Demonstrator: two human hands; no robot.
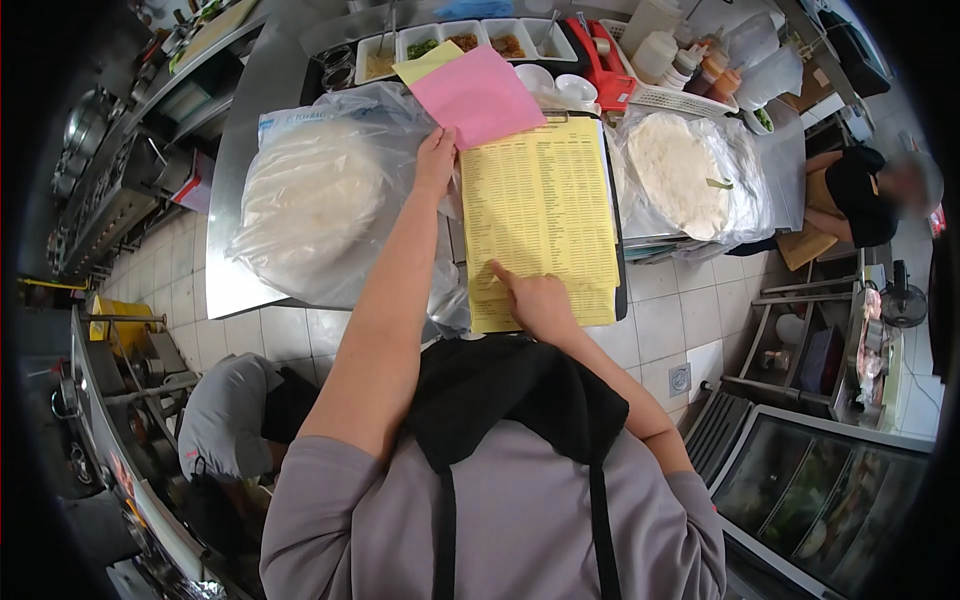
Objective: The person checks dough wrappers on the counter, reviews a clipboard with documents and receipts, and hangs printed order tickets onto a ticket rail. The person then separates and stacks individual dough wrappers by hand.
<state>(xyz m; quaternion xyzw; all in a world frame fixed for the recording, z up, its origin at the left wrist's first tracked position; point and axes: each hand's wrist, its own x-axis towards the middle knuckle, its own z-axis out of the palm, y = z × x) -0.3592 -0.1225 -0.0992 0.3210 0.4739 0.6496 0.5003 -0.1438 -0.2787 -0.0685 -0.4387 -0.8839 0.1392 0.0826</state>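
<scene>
My left hand (437, 160) pinches the lower left corner of a pink sheet (480, 97), which lies over the top of the clipboard, with a yellow slip (428, 62) showing behind it. Yellow printed pages (540, 220) are stacked on the black clipboard (622, 255). On the lower part of these pages rests my right hand (535, 300), its index finger stretched out onto the print and the other fingers curled, holding nothing that I can see. Flat round dough pieces in clear plastic lie at the left (320, 190) and at the right (680, 175).
Food trays (425, 42), small white bowls (575, 88), a red device (606, 68) and a basket of bottles (690, 98) line the counter's back. One person (850, 197) is at the right, another bends (225, 415) at the lower left. A glass-topped unit (820, 500) stands lower right.
</scene>
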